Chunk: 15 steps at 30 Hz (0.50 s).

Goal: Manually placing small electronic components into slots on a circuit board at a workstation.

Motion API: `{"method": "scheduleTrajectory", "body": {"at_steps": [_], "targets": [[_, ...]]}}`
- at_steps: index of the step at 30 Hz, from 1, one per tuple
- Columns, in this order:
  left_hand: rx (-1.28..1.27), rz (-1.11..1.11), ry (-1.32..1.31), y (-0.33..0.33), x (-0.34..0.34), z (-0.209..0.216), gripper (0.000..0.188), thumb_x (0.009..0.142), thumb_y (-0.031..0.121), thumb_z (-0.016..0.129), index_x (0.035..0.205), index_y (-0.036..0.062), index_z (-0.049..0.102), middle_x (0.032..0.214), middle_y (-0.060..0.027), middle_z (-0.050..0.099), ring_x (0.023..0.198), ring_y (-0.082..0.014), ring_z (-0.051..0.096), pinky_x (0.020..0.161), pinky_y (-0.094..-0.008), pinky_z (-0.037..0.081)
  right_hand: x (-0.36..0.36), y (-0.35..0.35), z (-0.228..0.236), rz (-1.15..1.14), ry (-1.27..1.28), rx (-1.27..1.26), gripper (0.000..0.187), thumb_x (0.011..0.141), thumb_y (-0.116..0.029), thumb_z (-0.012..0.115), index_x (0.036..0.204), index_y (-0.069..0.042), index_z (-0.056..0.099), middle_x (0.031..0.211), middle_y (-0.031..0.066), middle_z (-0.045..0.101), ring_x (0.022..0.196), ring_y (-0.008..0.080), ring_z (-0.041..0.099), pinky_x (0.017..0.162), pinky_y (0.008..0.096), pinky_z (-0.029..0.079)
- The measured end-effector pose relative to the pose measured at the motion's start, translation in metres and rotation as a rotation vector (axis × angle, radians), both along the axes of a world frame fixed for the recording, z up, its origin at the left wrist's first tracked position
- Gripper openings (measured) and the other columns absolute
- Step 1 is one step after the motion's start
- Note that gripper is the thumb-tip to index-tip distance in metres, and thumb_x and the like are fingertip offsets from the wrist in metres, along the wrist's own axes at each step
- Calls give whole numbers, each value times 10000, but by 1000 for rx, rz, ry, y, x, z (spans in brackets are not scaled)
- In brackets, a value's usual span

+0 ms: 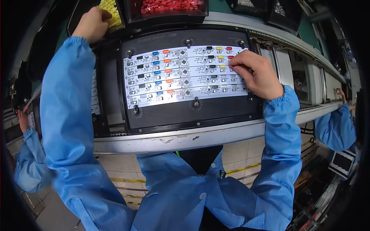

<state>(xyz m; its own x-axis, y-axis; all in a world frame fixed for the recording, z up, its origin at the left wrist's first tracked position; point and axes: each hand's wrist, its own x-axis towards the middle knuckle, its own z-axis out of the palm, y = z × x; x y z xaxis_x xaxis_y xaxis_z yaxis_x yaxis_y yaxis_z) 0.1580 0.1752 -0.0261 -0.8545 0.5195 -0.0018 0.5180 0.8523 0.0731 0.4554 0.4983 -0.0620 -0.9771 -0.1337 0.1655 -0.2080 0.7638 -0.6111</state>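
Note:
My left hand [92, 24] is at the edge of a black bin of small yellow connectors [111, 12], its fingers curled inward. Whatever they pinch there is hidden. Over the right end of a white circuit board panel [154, 101], my right hand [259, 74] has thumb and forefinger pinched on a small red connector [231, 66] at the third strip from the top. The panel consists of several long strips carrying blue, orange, black, yellow and red connectors. On the upper two strips, red connectors [229, 48] sit beside yellow ones [219, 48]; the lower two strips show neither colour.
The panel lies in a black carrier frame [165, 115] with knobbed clamps, on a metal-railed conveyor [181, 141]. A bin of red connectors [169, 5] stands beyond it, with dark bins of metallic parts [280, 9] at far right. Other people's blue sleeves show at left [32, 165] and right [337, 127].

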Motion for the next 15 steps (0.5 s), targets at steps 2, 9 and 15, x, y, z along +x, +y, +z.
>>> {"method": "scheduleTrajectory", "body": {"at_steps": [2,9,15], "targets": [[-63,-32,64,1,-5,6,289,873,74,610,1142,-5,680,1080,-194,695,955,-299,689,875,-354,533,-3,2,0,49,42,50,181,841,50,638,1017,16,664,925,141,651,814,280,647,744,345,520],[-74,-11,-64,-9,-30,-8,264,904,96,622,1133,-24,672,1079,-181,695,962,-278,688,875,-349,533,-1,-1,10,10,-66,36,188,877,53,580,1049,17,649,978,134,634,902,255,625,816,314,495],[-72,81,-163,9,-3,14,241,848,116,634,1040,-16,694,977,-178,704,866,-253,684,794,-345,539,2,6,12,-26,-65,-9,205,898,30,559,1084,19,644,995,114,628,915,221,607,812,298,477]]}}
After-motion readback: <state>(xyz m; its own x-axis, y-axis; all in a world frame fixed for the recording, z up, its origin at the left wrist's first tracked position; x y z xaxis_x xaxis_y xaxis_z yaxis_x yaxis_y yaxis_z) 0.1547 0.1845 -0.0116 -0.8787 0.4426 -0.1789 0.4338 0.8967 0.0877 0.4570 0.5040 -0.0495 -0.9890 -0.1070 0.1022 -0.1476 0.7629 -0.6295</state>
